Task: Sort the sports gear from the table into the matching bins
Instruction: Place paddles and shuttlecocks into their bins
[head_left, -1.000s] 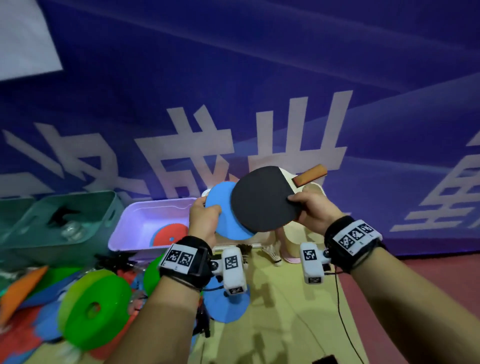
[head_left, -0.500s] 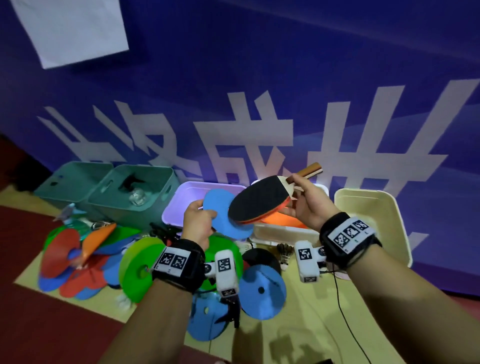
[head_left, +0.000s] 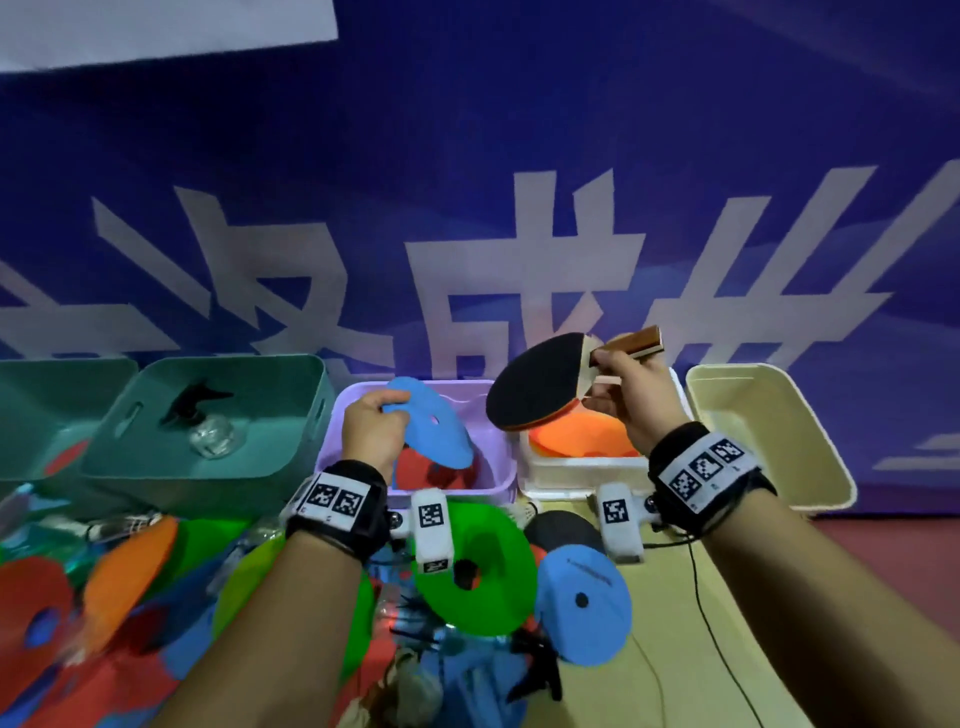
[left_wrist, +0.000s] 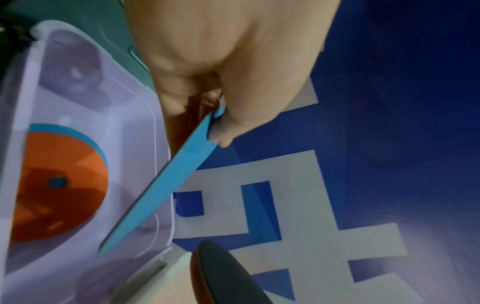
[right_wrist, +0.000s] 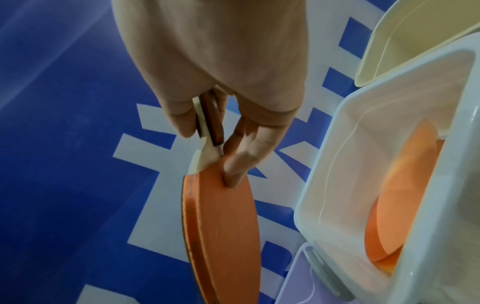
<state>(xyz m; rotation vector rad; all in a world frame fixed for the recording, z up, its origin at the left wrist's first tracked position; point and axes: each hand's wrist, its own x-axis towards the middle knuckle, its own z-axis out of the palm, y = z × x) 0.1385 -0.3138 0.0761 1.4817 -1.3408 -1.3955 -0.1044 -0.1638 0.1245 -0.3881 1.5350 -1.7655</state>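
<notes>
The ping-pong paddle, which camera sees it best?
The head camera. It shows the whole paddle, black face up, with the right hand holding its wooden handle above the white bin. The right wrist camera shows only its orange side, seen edge-on. The left wrist camera catches just part of the blade.

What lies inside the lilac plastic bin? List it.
Inside the lilac plastic bin, a red-orange flat disc lies on a blue one. The blue disc in the left hand hides part of the floor.
</notes>
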